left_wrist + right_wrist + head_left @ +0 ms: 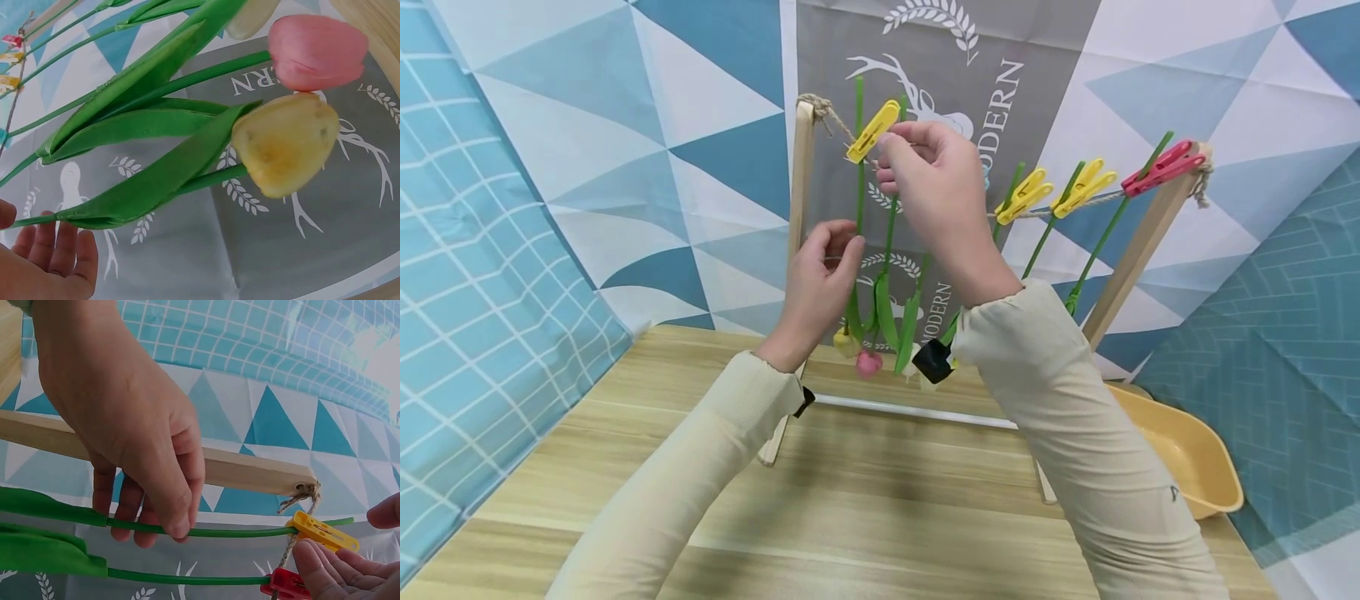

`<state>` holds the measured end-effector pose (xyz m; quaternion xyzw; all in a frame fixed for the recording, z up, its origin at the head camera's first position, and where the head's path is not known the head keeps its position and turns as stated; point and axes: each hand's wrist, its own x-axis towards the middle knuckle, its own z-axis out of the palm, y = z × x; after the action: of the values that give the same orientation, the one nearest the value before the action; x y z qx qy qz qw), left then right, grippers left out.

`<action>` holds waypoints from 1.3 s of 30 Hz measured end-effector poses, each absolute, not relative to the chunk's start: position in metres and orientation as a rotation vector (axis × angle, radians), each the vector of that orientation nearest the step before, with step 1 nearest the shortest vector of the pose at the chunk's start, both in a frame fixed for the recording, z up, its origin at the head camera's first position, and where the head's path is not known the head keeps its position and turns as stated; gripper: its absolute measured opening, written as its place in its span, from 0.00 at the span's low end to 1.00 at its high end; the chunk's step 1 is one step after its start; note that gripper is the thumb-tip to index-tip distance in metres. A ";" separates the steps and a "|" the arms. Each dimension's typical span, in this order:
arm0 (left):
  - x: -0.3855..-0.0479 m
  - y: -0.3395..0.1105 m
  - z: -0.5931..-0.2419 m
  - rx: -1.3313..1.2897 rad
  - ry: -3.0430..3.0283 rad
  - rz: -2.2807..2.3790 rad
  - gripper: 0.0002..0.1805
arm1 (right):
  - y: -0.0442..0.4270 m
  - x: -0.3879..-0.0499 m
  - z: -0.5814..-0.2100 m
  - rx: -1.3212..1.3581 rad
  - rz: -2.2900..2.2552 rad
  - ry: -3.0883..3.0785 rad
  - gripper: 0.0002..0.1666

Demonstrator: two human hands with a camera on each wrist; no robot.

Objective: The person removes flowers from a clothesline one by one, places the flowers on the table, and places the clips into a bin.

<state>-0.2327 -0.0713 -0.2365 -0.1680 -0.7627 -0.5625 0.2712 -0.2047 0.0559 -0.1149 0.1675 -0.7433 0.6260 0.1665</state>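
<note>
A yellow clip (pixel 874 132) (pixel 322 531) holds the outermost left green stem on the twine, with a yellow tulip (pixel 846 342) (pixel 286 145) hanging head down. Lower on that stem, my left hand (pixel 824 279) (pixel 53 262) (pixel 128 425) has its thumb and fingertips around it. My right hand (pixel 943 200) (pixel 340 569) is at the yellow clip, fingers beside it and thumb apart from them. Next to it hangs a pink tulip (pixel 869 363) (pixel 319 53); a red clip (pixel 285 584) holds the neighbouring stem.
Two yellow clips (pixel 1024 197) (pixel 1084 190) and a red clip (pixel 1163 169) hold stems further right. The twine runs between wooden posts (pixel 801 179) (pixel 1138 250). A yellow basin (pixel 1228 467) stands right on the wooden table (pixel 880 533), and printed cloth hangs behind.
</note>
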 end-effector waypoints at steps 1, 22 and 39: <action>-0.233 -0.070 -0.236 -0.451 -2.062 -1.497 0.17 | 0.056 -0.205 -0.114 0.467 1.790 -2.118 0.16; -0.233 -0.069 -0.232 -0.523 -1.999 -1.474 0.13 | 0.049 -0.205 -0.097 0.377 1.931 -2.170 0.27; -0.233 -0.062 -0.231 -0.547 -1.945 -1.605 0.15 | 0.050 -0.208 -0.092 0.331 2.048 -2.087 0.22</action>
<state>-0.2330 -0.0619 -0.2306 -0.2038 -0.7244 -0.5976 0.2769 -0.2082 0.0502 -0.0921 0.1119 -0.7057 0.6926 0.0993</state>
